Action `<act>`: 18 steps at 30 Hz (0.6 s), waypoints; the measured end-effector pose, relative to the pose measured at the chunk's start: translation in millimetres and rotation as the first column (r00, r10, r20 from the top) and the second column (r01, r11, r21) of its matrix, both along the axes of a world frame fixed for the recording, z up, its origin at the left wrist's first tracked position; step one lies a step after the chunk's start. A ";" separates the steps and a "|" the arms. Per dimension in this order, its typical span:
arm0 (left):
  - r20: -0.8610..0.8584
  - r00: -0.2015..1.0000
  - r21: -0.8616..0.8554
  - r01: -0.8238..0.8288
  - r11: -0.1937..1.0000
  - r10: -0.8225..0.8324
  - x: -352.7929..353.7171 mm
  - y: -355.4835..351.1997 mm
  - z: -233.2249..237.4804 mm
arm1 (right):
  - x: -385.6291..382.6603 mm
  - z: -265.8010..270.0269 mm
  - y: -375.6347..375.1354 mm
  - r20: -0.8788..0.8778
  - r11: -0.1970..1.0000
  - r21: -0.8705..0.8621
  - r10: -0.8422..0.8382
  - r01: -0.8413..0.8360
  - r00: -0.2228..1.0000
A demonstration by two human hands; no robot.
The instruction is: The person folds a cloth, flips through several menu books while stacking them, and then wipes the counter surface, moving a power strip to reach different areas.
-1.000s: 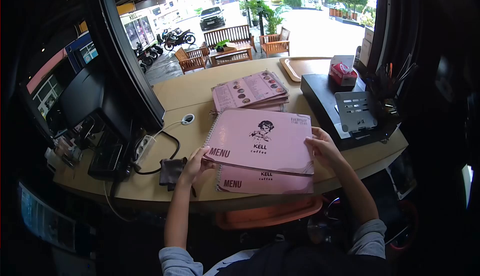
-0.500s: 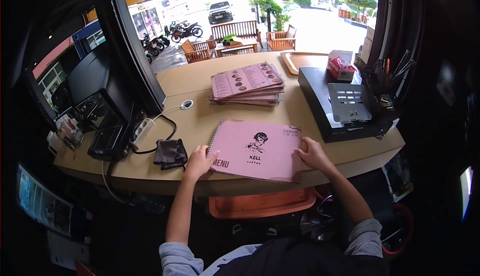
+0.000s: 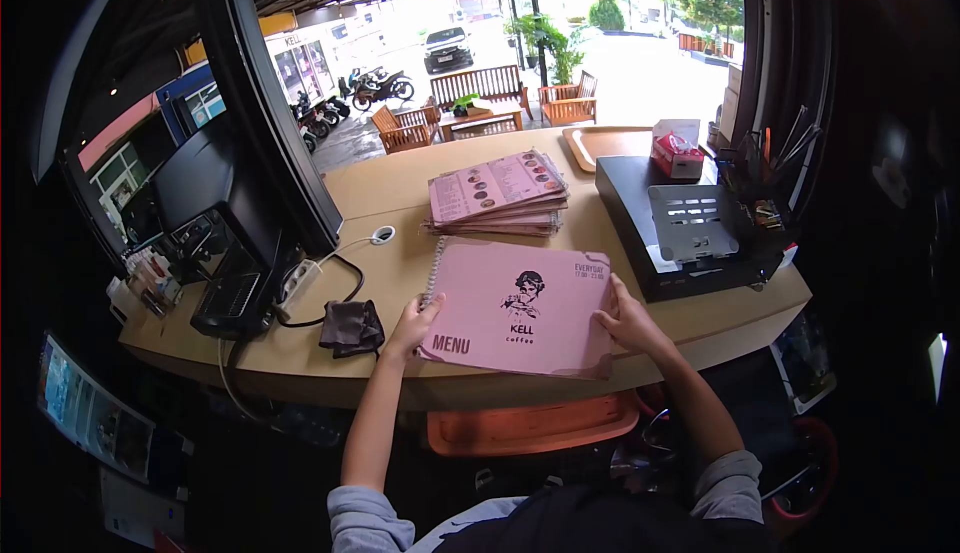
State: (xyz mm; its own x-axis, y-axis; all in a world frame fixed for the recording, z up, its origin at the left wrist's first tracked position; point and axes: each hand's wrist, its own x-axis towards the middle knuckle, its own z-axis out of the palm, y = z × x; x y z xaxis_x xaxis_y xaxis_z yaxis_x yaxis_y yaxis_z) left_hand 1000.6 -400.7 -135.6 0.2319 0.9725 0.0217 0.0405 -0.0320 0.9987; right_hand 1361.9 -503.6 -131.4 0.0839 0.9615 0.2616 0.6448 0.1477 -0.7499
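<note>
A pink spiral-bound menu (image 3: 480, 298) with "KELL coffee" on its cover is held between both hands, above the near edge of the wooden counter. My left hand (image 3: 413, 327) grips its spiral side, near the lower left corner. On the opposite side, my right hand (image 3: 628, 318) has its thumb over the cover and its fingers around the edge. Behind it lies a stack of similar pink menus (image 3: 500, 193), the top one showing text and round food pictures. A dark folded cloth (image 3: 352, 328) rests left of my left hand.
A black box with a metal stand (image 3: 692, 225) occupies the counter's right side, a tissue box (image 3: 678, 150) behind it. At the back is a brown tray (image 3: 590, 143). Cables run past a black machine (image 3: 235, 298) on the left. An orange tray (image 3: 530, 427) sits below the counter edge.
The menu's near edge looks lifted slightly, its cover now facing me more. Both hands keep their hold on its sides. The whole view has shifted a little downward.
</note>
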 end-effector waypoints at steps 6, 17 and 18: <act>0.079 0.996 0.299 -0.070 0.952 0.049 -4.4 -4.8 19.7 | -1.4 19.8 45.8 -0.531 0.964 0.216 0.251 -0.157 0.810; 0.041 0.998 0.447 0.028 0.894 -0.052 -26.3 24.8 -13.6 | -32.4 4.1 81.1 -0.427 0.919 0.380 0.276 -0.106 0.861; 0.010 1.000 0.436 0.000 0.900 -0.005 -24.8 21.1 -9.9 | -32.7 3.8 84.1 -0.448 0.923 0.371 0.276 -0.104 0.850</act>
